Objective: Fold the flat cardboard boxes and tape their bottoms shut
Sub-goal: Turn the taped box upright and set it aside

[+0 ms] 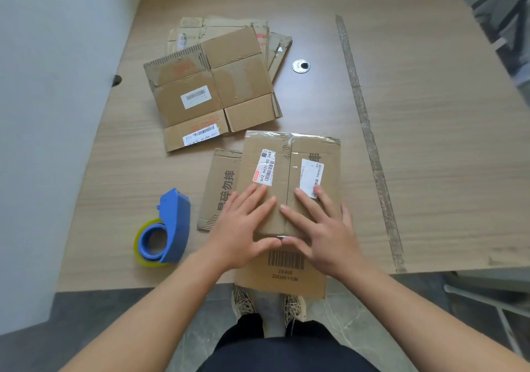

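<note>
My left hand (243, 228), right hand (324, 228) flat on box (289, 168). Fingers (258, 199) straight and spread, pressing flaps either side of centre seam, gripping nothing. Box at 6 o'clock on bench (430, 170), near side hanging past edge. Blue tape dispenser (172, 228) at box's 9 o'clock, apart. Stack of flat boxes (212, 84) at 11 o'clock, farther back. Round metal cap (301, 66) at 12 o'clock. Long tape strip (367, 130) stuck on bench, 2 o'clock.
</note>
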### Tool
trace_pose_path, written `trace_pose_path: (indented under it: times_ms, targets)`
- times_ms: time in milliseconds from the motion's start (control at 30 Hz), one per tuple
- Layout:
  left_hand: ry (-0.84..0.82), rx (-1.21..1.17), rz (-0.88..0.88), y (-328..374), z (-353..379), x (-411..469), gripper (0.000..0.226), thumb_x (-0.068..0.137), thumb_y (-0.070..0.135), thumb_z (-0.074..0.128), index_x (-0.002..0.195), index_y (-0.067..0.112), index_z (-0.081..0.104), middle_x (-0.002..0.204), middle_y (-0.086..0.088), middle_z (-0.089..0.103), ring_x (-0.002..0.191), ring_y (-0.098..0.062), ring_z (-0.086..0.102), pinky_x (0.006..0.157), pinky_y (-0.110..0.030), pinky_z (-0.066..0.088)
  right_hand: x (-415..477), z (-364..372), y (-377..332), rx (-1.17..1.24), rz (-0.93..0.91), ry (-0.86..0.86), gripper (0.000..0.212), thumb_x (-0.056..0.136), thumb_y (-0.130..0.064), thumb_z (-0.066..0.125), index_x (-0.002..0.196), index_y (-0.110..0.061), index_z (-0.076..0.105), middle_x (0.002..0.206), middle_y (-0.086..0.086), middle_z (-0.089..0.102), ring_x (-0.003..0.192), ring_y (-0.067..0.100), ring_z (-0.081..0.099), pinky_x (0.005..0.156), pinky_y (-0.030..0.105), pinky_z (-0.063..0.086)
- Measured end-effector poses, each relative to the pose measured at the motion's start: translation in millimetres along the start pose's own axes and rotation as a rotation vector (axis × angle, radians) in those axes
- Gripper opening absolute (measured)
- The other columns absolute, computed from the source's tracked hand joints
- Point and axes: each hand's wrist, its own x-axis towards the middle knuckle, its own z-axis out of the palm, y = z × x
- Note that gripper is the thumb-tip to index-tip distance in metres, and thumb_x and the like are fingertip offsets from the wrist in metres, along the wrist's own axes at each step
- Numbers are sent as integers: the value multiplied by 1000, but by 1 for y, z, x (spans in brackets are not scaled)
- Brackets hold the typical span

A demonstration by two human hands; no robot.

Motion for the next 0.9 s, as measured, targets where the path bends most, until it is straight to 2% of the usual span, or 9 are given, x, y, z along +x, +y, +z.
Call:
trace_pose_path:
  times_ms: [67,133,300,433,533,667,733,800,900]
  targets:
    - [46,13,6,0,8,-2,81,83,54,69,150,20,38,161,1,15,151,-21,6,122,-51,10,3,5,1,-42,-18,84,57,88,-69,37,136,-44,56,152,-5,45,143,31,37,96,72,38]
    - [118,-1,8,1,14,0,75,81,44,75,144,15,48,157,-6,30,147,-30,20,117,-56,17,4,11,4,-72,-39,126,54,91,-67,36,134,-43,58,150,-5,48,141,31,39,94,72,39]
    - [86,-72,-40,1,19,3,71,88,42,66,148,20,35,158,3,13,149,-22,3,119,-47,0,8,9,11,6,-24,119,50,92,-67,37,137,-49,51,156,-11,39,148,26,26,100,72,30]
    - [-28,-81,-20,-2,11,8,65,96,39,55,148,27,18,159,8,3,148,-13,-11,120,-37,-10,15,3,29,120,-83,56,48,93,-58,52,139,-49,49,159,-14,29,151,24,16,107,71,21]
    - [-77,-21,10,-6,3,7,60,100,33,52,148,25,18,159,6,3,148,-16,-9,122,-39,-5,17,1,45,153,-150,-22,49,96,-52,52,144,-47,42,159,-22,14,152,16,2,112,67,14]
    - [-69,-37,81,-12,-9,3,53,99,21,57,147,17,35,158,0,13,149,-21,4,124,-41,8,17,-4,61,192,-212,-76,52,98,-47,52,147,-43,36,158,-23,8,152,13,-2,118,59,13]
    - [-19,-93,5,-12,-10,0,55,96,22,62,147,17,41,159,4,11,148,-15,8,123,-38,15,17,-6,61,257,-193,-50,56,96,-44,57,148,-39,35,160,-18,7,152,14,-2,120,54,13]
    - [87,-224,-196,-8,-7,-5,68,91,27,68,150,17,36,161,10,9,146,-5,14,120,-27,21,11,-4,58,431,-79,29,67,92,-40,65,149,-38,29,162,-14,2,151,8,-8,124,40,7]
    - [213,-604,-468,3,6,-12,80,88,21,73,154,17,29,152,12,36,123,20,41,100,-4,36,-5,3,50,718,279,198,86,86,-42,72,154,-42,19,164,-16,3,150,1,1,120,26,9]
